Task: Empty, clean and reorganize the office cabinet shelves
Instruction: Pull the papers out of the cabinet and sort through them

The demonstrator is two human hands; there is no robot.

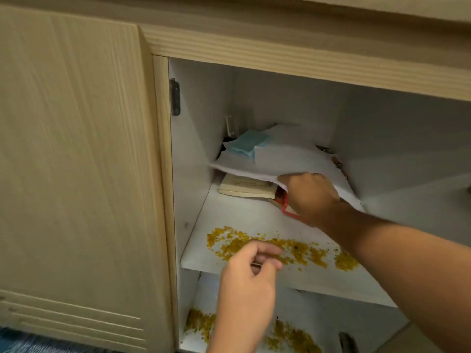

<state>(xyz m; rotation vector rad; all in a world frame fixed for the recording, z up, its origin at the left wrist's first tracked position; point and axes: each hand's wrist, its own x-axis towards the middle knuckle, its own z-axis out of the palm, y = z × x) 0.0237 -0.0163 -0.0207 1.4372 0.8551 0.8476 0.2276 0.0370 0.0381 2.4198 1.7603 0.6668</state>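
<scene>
An open wooden cabinet has a white upper shelf (244, 222) and a lower shelf (318, 314). On the upper shelf lies a stack of white papers (288, 154) with a light blue pad (248, 143) on top. My right hand (309, 197) reaches in and grips the front edge of the papers, lifting it. Beneath them lie a cream booklet (246, 187) and something red (286, 206), mostly hidden. My left hand (251, 273) hovers at the shelf's front edge, fingers loosely curled, holding nothing. Yellow crumbs (300, 250) are scattered across the upper shelf.
More yellow crumbs (293, 332) lie on the lower shelf. A closed wooden door (76, 161) stands on the left, with a dark hinge (175, 98) inside the opening. Dark small items (331, 155) sit behind the papers. A blue rug (20, 343) shows at bottom left.
</scene>
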